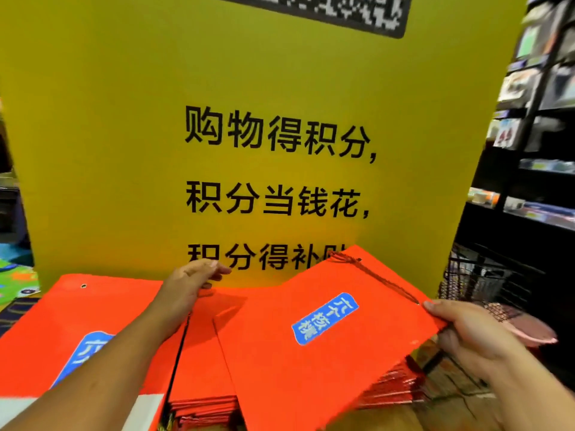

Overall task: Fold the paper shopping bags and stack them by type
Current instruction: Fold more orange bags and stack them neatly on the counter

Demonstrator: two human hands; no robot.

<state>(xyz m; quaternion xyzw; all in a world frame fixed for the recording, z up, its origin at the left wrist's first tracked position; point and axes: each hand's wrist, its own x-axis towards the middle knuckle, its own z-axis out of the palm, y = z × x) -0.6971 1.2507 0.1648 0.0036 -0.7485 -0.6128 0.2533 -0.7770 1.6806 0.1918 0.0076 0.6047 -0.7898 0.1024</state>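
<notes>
**Sign** (pixel 124 135): yellow, upright behind the bags, with black Chinese print and a blurred QR code at its top edge. It closes off the whole far side of the counter (pixel 417 419).

**Shelves** (pixel 541 126): dark, at the right, stocked with packaged goods too blurred to tell.

**Basket** (pixel 485 281): black wire, right of the sign, just behind the right hand. Its contents cannot be told.

**Pink disc** (pixel 535 334): flat, near the basket, partly hidden by the right hand.

**Mat** (pixel 18 275): multicoloured, at the far left edge.

**Large bag** (pixel 62 321): red and flat, on top of the left stack. Its blue label is partly under the left forearm, with 1 eyelet at a far corner and a white band at the near edge.

**Pile** (pixel 202 368): flat red bags between the large bag and the held bag. The near edges show many layers.

**Bag** (pixel 326 368): red, folded flat, with a blue label in white characters and a red cord (pixel 373 275) along its far edge. It lies askew over the pile with its right corner raised.

**Right hand** (pixel 466 331): pinches the bag's right corner, thumb on top, fingers beneath.

**Left hand** (pixel 193 284): reaches over the pile to its far edge, at the sign's foot. The fingers are bent, but whether they grip anything cannot be told.
</notes>
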